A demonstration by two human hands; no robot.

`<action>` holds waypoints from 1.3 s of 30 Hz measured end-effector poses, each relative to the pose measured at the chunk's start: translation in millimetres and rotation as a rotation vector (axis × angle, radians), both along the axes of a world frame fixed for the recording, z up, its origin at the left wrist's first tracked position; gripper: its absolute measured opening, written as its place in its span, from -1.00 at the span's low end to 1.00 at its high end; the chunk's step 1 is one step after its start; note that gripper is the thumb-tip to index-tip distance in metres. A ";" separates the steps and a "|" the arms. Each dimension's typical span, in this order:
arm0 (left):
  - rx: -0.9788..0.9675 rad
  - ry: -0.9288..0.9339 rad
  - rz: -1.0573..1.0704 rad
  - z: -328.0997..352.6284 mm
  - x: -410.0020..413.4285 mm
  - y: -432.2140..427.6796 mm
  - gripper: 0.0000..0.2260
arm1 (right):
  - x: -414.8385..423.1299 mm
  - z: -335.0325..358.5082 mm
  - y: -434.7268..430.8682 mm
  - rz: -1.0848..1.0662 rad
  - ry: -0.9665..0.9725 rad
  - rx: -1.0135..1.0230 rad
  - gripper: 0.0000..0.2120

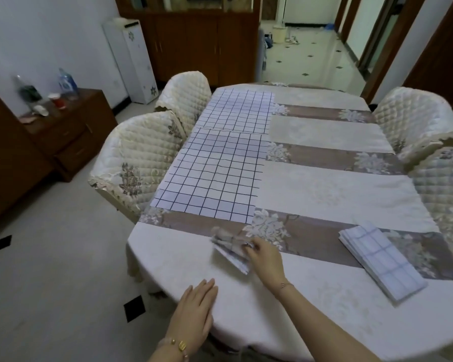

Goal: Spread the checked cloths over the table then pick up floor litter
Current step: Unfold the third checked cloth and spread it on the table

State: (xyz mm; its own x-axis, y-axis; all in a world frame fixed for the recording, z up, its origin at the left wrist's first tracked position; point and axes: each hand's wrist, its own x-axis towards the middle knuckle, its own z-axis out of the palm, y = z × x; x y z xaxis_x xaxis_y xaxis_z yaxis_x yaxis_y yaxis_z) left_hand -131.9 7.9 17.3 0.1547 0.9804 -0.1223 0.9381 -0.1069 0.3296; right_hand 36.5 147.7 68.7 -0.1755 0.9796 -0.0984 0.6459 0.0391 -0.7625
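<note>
The right hand (266,256) pinches a blurred, still-folded checked cloth (229,250) just short of the nearer spread cloth (211,176); the left hand (196,309) lies flat, fingers together, on the table (311,296) edge nearest me. To do this well, I'd shake it open with both hands and butt it against that spread cloth. Its long axis seems to slant away leftward. Beyond lies a 2nd spread cloth (237,111); right, a folded stack (382,259).
</note>
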 end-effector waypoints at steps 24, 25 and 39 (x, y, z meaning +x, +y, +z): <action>-0.268 -1.397 0.816 115.8 71.2 70.3 -0.85 | 70.9 60.4 -76.9 -0.112 0.770 -0.377 -0.85; -0.297 -1.374 0.802 112.9 66.1 69.0 -0.87 | 73.6 61.4 -77.1 -0.127 0.780 -0.375 -0.87; -0.308 -1.394 0.777 112.8 47.3 60.5 -0.87 | 105.5 47.9 -74.9 -0.414 0.403 -0.181 -0.74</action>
State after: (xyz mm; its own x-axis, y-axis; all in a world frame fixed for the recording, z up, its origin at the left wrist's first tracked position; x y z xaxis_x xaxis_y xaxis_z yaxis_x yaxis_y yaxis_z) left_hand -84.7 68.4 130.1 -0.1862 0.8369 -0.5148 -0.2968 0.4515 0.8414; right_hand 142.0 72.9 116.6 0.1589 0.9482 -0.2752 0.2380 -0.3073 -0.9213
